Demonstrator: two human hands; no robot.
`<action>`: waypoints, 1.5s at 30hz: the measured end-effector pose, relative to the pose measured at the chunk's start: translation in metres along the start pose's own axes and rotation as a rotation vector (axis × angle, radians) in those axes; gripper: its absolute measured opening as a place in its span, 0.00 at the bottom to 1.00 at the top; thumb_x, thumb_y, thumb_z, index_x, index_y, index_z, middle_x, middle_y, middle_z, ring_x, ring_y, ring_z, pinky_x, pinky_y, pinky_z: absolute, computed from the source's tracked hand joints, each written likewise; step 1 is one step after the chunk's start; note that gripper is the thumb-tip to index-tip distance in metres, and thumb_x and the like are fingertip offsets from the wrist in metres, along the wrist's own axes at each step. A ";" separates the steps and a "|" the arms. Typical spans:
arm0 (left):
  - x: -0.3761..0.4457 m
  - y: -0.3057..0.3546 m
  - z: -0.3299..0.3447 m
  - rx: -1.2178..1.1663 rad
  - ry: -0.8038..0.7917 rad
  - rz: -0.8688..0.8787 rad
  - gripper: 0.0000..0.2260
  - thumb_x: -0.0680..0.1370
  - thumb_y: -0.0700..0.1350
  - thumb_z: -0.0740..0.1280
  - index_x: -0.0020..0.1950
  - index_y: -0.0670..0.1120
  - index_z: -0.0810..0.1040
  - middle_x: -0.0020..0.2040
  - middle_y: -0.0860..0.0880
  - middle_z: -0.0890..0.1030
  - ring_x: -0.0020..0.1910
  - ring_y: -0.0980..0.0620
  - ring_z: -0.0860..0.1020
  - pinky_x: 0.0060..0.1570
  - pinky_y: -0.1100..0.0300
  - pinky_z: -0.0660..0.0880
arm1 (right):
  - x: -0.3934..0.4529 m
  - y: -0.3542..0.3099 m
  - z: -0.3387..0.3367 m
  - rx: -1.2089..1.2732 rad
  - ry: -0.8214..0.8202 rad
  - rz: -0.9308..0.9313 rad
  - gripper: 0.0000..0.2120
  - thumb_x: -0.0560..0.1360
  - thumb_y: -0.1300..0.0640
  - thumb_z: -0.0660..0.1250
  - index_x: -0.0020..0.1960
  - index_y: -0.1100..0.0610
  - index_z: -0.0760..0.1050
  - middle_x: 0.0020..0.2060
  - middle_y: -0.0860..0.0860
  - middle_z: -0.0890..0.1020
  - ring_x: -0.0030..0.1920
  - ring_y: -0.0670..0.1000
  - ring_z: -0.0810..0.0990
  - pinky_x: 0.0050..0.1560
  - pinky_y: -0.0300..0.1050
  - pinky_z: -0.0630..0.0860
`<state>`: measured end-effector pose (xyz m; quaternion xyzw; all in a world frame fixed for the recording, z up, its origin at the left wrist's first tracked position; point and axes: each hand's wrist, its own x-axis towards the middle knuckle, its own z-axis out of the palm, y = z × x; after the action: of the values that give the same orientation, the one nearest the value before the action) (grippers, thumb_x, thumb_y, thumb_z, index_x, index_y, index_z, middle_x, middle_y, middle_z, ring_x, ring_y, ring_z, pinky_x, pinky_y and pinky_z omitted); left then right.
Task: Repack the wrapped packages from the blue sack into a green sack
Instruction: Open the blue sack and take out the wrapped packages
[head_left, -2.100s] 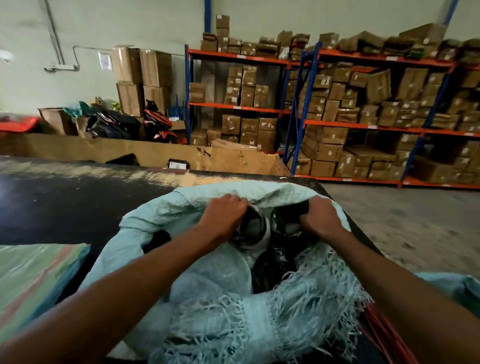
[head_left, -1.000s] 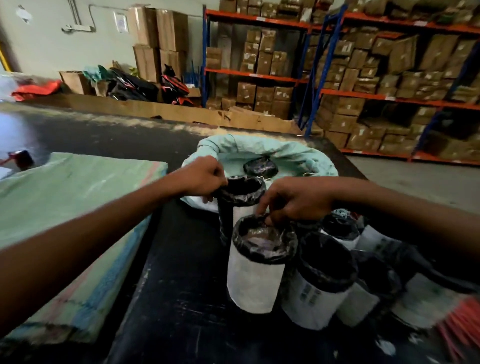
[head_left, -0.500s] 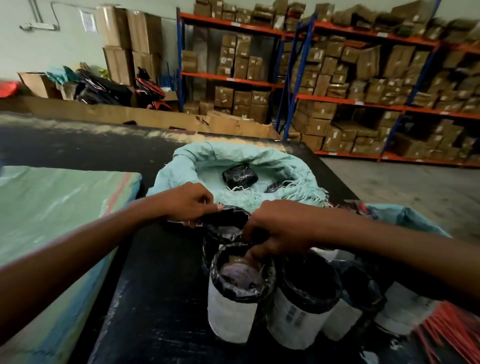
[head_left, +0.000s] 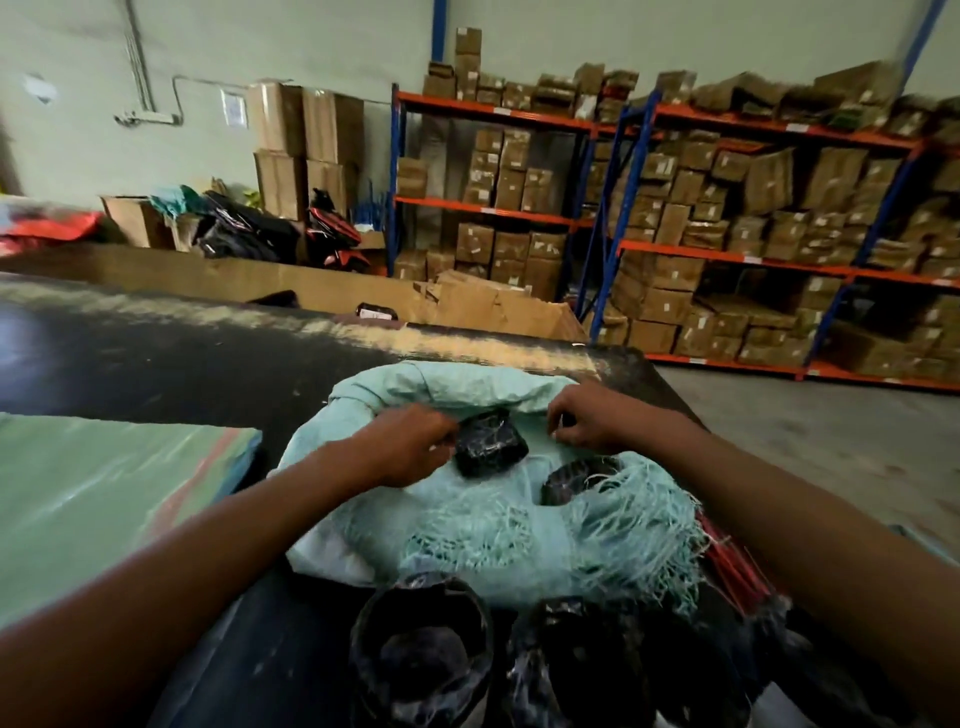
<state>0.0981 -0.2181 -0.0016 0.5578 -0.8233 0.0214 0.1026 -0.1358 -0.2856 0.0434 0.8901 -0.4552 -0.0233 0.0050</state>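
Pale-blue sack lay open on the worktop; left hand curled against a black wrapped package, right hand pinching the sack's rim.

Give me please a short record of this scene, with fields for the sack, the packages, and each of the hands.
sack: pale blue-green woven sack with a frayed mouth, lying open on the black table
package in sack: black plastic-wrapped package between the hands; a second partly under the fringe
packages out: black-topped wrapped packages standing on the table, nearer the camera
left hand: beside the package; grip unclear
right hand: fingers curled at the sack's far rim; grip unclear
other: flat green sack on the left
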 end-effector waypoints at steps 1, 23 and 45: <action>0.014 0.000 0.006 0.048 -0.035 -0.016 0.09 0.79 0.46 0.60 0.54 0.44 0.76 0.52 0.44 0.80 0.51 0.45 0.77 0.48 0.54 0.73 | 0.010 0.008 0.013 -0.022 -0.049 0.013 0.10 0.75 0.55 0.68 0.51 0.60 0.81 0.50 0.56 0.83 0.50 0.55 0.81 0.49 0.46 0.75; 0.104 -0.008 0.055 -0.032 -0.238 -0.131 0.33 0.74 0.51 0.71 0.73 0.46 0.59 0.67 0.37 0.67 0.64 0.39 0.69 0.61 0.47 0.70 | -0.034 0.036 0.004 0.236 0.198 -0.072 0.22 0.67 0.55 0.75 0.57 0.53 0.70 0.53 0.52 0.80 0.52 0.52 0.79 0.52 0.52 0.77; -0.117 0.119 -0.077 -0.359 -0.046 0.258 0.22 0.70 0.62 0.70 0.59 0.58 0.68 0.56 0.59 0.74 0.54 0.60 0.73 0.51 0.60 0.70 | -0.248 -0.010 -0.017 0.372 -0.056 0.317 0.18 0.68 0.34 0.67 0.46 0.48 0.77 0.44 0.45 0.80 0.43 0.44 0.78 0.41 0.41 0.73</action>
<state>0.0414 -0.0544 0.0605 0.4210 -0.8806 -0.1251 0.1780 -0.2721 -0.0790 0.0689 0.7920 -0.5857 0.0372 -0.1680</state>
